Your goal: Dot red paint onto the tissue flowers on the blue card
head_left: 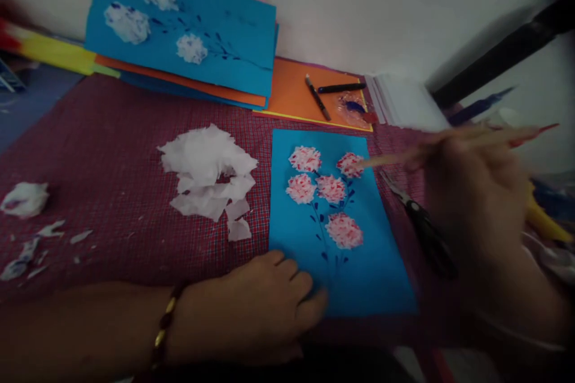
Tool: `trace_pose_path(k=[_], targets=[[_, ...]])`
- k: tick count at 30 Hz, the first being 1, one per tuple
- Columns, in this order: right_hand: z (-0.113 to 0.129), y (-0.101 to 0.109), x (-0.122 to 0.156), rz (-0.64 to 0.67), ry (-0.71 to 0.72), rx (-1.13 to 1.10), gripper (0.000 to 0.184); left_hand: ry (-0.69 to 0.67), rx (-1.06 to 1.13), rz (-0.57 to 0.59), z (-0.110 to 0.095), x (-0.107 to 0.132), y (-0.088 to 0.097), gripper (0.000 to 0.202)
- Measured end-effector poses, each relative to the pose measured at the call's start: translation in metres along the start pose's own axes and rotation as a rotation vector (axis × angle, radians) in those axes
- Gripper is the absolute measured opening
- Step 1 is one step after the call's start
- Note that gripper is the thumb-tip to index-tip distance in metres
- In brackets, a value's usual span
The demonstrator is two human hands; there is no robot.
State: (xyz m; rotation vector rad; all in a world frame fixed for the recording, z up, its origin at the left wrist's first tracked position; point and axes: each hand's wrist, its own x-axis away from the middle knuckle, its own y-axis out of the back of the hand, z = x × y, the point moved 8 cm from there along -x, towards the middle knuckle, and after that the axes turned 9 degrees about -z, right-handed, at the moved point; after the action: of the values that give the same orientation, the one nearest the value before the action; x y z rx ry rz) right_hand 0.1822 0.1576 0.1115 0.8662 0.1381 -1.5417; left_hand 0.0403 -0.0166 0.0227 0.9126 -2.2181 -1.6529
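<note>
A blue card [377, 275] lies flat, bearing several raised pink-and-white paper flowers [344, 230] with dark blue stems and leaves. My left hand [256, 299], its fingers curled, rests on the card's lower left edge and holds it down. Pinched in my right hand [476, 203] is a thin, light-coloured paintbrush [386, 159] with a red far end, blurred by motion. Its near tip is at the upper right flower [350, 165]; I cannot tell whether it touches. Scissors [422, 221] with black handles lie beside the card, partly under my right hand.
Torn white paper [206, 161] is heaped left of the card. A crumpled white wad [24, 198] and scraps lie far left. Behind, another blue card [224, 24] with white flowers leans on the wall. Two dark pens [342, 88] rest on an orange sheet [287, 90].
</note>
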Motion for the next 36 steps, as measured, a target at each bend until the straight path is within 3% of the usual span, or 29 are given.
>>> trace_pose_path(k=[3, 5, 19, 25, 32, 36], targets=[[0.003, -0.012, 0.044, 0.092, -0.113, -0.095, 0.018, -0.046, -0.035, -0.08, -0.004, 0.001, -0.007, 0.03], [0.002, -0.02, 0.056, 0.145, -0.112, -0.112, 0.019, -0.042, -0.015, -0.105, -0.003, 0.002, -0.01, 0.026], [0.006, -0.044, 0.056, 0.323, 0.147, 0.046, 0.022, -0.025, 0.043, -0.086, 0.004, 0.003, -0.013, 0.011], [0.012, -0.032, 0.056, 0.221, 0.154, -0.063, 0.025, -0.033, 0.042, -0.081, 0.004, 0.002, -0.011, 0.013], [0.016, -0.05, 0.066, 0.387, 0.253, -0.026, 0.028, -0.032, 0.058, -0.067, 0.005, 0.003, -0.012, 0.011], [0.018, -0.045, 0.064, 0.329, 0.225, -0.098, 0.034, -0.032, 0.054, -0.067, 0.006, 0.002, -0.013, 0.01]])
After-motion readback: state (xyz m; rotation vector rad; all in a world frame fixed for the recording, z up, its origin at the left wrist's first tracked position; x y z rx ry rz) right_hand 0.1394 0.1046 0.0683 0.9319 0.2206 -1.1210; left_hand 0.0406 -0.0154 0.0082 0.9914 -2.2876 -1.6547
